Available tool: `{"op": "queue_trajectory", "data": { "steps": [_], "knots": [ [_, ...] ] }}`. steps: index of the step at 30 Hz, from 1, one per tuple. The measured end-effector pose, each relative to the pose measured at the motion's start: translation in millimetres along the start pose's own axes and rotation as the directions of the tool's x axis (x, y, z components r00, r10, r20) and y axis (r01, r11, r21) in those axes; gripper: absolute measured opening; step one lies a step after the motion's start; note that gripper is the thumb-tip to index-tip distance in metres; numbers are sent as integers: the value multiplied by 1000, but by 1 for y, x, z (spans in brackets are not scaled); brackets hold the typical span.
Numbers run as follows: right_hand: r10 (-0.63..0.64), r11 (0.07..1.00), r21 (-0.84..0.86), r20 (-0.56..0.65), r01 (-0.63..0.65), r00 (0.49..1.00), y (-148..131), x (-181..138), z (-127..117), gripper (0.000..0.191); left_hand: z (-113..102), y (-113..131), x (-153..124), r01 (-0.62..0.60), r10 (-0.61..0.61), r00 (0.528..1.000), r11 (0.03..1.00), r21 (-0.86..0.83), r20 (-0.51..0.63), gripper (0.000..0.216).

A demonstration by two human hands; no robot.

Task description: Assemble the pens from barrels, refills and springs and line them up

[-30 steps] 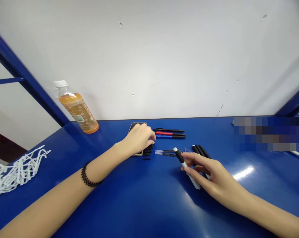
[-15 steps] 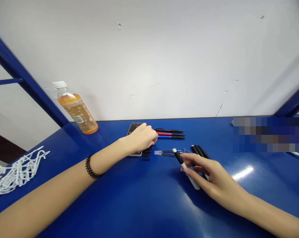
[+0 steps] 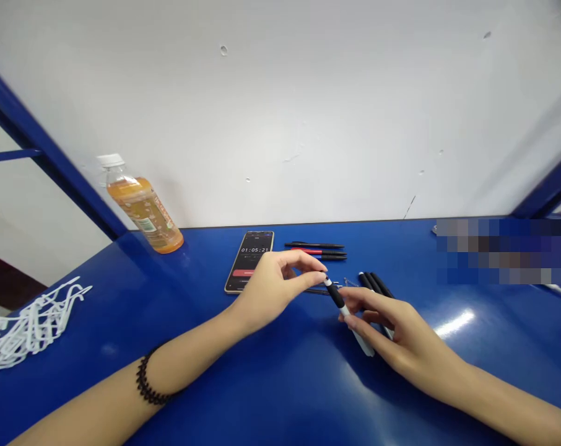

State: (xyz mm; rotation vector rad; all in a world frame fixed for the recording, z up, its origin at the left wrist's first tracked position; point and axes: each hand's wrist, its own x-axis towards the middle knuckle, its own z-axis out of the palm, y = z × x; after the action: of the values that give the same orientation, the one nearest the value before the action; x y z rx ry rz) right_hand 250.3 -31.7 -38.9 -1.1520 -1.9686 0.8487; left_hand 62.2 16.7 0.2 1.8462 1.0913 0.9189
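In my right hand [image 3: 396,328], between thumb and fingers, is a white pen barrel with a black grip [image 3: 336,296], its open end slanting up and left. My left hand [image 3: 273,288] pinches a small black piece [image 3: 326,277] at the white tip of that barrel; fingertips partly hide the piece. Pen refills [image 3: 321,292] lie just beyond, partly covered by my left hand. Beside my right hand lie several black-gripped pen barrels [image 3: 377,284], partly hidden by its fingers. The row of small black pieces seen earlier is hidden behind my left hand.
A phone [image 3: 236,282] showing a timer lies left of centre. Behind my left hand are a black pen [image 3: 320,245] and a red-and-black pen [image 3: 329,253]. An orange drink bottle [image 3: 148,214] stands by the wall. White tangled strands [image 3: 27,328] lie at the left edge.
My left hand has moved right and nearer, from the small black pieces to the barrel's tip, with a small black piece pinched. My right hand has kept its place and hold.
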Motion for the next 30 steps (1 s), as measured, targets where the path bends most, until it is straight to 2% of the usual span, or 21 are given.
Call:
{"op": "queue_trajectory", "data": {
  "steps": [4,7,9,11,13,15,17,18,25,27,30],
  "knots": [
    [-26,1000,-6,-25,26,999,2,0,1,25,5,-5,-4,-62,62,998,998,21,21,15],
    [-30,999,24,-52,31,998,3,0,0,26,4,-1,-8,-165,156,981,984,73,117,19],
    [-6,998,64,-96,13,995,3,1,-2,26,2,1,-8,-240,216,963,960,143,164,25],
    [33,994,112,-169,-14,985,2,2,-6,27,2,1,-6,-323,288,944,907,271,161,30],
    [69,987,157,-251,-30,965,2,4,-11,29,2,-4,-2,-406,345,914,778,480,214,24],
    [80,983,183,-315,-22,946,2,6,-15,30,4,-10,3,-485,330,874,560,671,356,15],
    [74,981,193,-341,-8,937,1,6,-18,30,8,-16,9,-533,267,846,387,753,462,17],
    [74,981,196,-340,-7,938,1,6,-18,30,9,-18,12,-539,248,842,350,766,479,17],
    [65,981,192,-269,-13,961,1,4,-19,29,16,-21,22,-524,209,851,394,755,481,16],
    [68,982,185,-254,-21,965,1,4,-19,30,14,-18,21,-510,212,859,441,739,466,16],
    [68,983,182,-225,-27,972,1,4,-17,30,6,-8,16,-436,217,898,541,719,382,17]
  ]
}}
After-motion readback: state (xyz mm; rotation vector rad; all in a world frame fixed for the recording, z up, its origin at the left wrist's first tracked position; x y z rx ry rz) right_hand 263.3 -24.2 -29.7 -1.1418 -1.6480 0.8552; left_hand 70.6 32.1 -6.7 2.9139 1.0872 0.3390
